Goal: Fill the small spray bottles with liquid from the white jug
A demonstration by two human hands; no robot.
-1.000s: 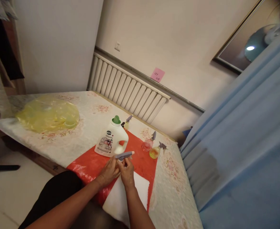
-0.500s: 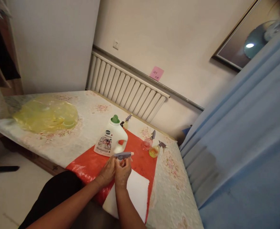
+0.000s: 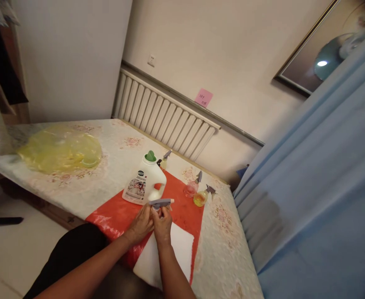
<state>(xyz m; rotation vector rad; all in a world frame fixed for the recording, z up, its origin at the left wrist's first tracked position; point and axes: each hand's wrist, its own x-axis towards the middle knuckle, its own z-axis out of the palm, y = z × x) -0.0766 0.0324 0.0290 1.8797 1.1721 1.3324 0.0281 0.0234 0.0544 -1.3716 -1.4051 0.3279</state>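
Observation:
Both my hands are closed around a spray bottle whose grey trigger head [image 3: 161, 203] sticks out above my fingers, its pale nozzle pointing right. My left hand [image 3: 141, 224] grips it from the left, and my right hand [image 3: 162, 224] has its fingers at the neck, just under the head. The bottle's body is hidden by my hands. Just beyond them a white detergent jug [image 3: 138, 189] with a printed label stands upright, a green piece [image 3: 150, 156] in its mouth. Below my hands, a white sheet [image 3: 180, 249] lies on a red plastic sheet [image 3: 107, 216].
Right of the jug stand a pink spray bottle [image 3: 190, 190] and a yellow one [image 3: 200, 199]; another spray bottle [image 3: 164, 161] is behind the jug. A yellow plastic bag [image 3: 54, 149] with a green cap [image 3: 89, 162] lies left on the flowered tablecloth [image 3: 132, 142]. A blue curtain [image 3: 294, 187] hangs right.
My right forearm has swung slightly to the right, and the right hand's fingers have shifted a little at the bottle's neck. The jug and other bottles stay put.

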